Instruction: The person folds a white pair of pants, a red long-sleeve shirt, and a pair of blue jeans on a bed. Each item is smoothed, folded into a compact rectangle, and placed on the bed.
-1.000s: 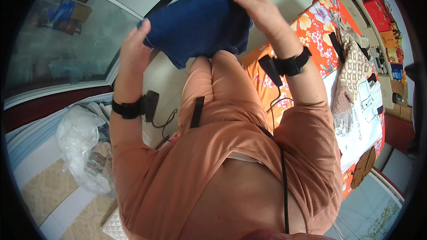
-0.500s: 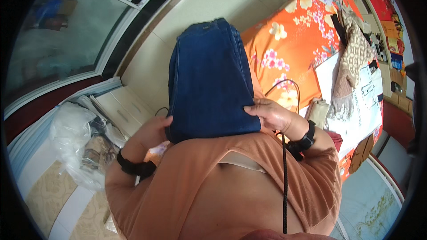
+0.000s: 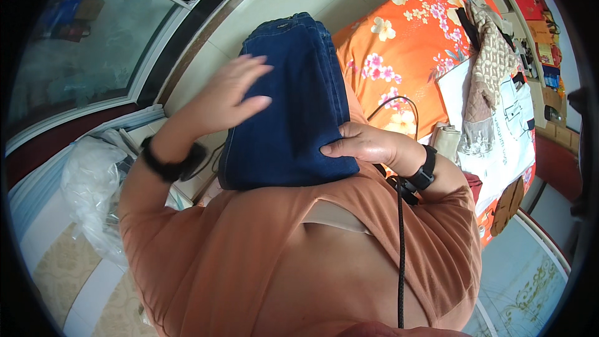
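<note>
A pair of folded dark blue jeans [image 3: 287,106] lies in front of my body, its waistband end pointing away from me. My right hand [image 3: 357,143] grips the right edge near the close end, thumb on top and fingers underneath. Over the left side of the jeans hovers my left hand [image 3: 234,93], fingers apart and slightly blurred, with nothing in it. Whether its fingertips touch the denim I cannot tell.
On the right, an orange flowered bedspread [image 3: 384,53] bears a beige patterned garment [image 3: 493,68] and a white printed item [image 3: 458,90]. A clear plastic bag [image 3: 93,181] sits at the left, below a glass sliding door [image 3: 87,50]. A black cord [image 3: 400,262] hangs down my front.
My left hand has let go of the jeans' lower left edge and moved up over them, opening. My right hand keeps its hold, its thumb farther in over the cloth.
</note>
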`<action>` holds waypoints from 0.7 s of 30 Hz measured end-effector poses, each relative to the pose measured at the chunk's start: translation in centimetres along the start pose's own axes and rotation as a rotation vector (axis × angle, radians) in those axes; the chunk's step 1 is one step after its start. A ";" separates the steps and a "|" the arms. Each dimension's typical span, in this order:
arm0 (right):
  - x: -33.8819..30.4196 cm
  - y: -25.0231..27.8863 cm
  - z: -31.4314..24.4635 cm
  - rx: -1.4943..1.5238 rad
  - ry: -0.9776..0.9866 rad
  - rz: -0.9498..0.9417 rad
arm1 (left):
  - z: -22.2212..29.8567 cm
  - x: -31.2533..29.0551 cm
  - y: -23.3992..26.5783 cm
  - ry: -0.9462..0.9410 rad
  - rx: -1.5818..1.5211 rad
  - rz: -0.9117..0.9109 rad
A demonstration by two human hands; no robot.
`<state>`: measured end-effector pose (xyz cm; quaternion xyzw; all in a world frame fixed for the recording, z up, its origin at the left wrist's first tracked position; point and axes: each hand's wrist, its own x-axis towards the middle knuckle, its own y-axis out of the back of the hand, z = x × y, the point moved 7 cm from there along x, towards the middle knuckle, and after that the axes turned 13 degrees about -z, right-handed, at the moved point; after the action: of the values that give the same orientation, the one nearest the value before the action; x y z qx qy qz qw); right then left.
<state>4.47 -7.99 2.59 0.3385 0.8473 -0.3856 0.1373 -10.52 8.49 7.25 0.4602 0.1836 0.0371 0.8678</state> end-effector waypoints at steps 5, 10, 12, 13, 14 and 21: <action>-1.6 3.3 2.6 0.347 -0.052 -0.121 | 4.5 3.6 -11.3 -0.083 -0.353 -0.514; 0.4 14.5 5.3 0.303 -0.147 0.632 | 5.2 2.8 -12.2 -0.083 -0.396 -0.422; 2.9 15.6 5.6 0.155 -0.118 0.594 | 5.1 2.5 -12.1 -0.056 -0.386 -0.432; 3.9 15.6 5.6 0.049 -0.089 0.595 | 5.3 2.4 -11.8 -0.091 -0.407 -0.409; 4.5 15.7 5.8 0.017 -0.072 0.649 | 5.3 2.4 -11.8 -0.070 -0.384 -0.400; 1.6 13.5 1.3 -0.106 0.247 0.762 | 6.7 1.9 -10.6 -0.213 -0.396 -0.266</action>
<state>12.37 -1.83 -6.62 0.6647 0.6899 -0.2191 0.1850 -7.50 -2.38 1.50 0.2546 0.1391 -0.0909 0.9527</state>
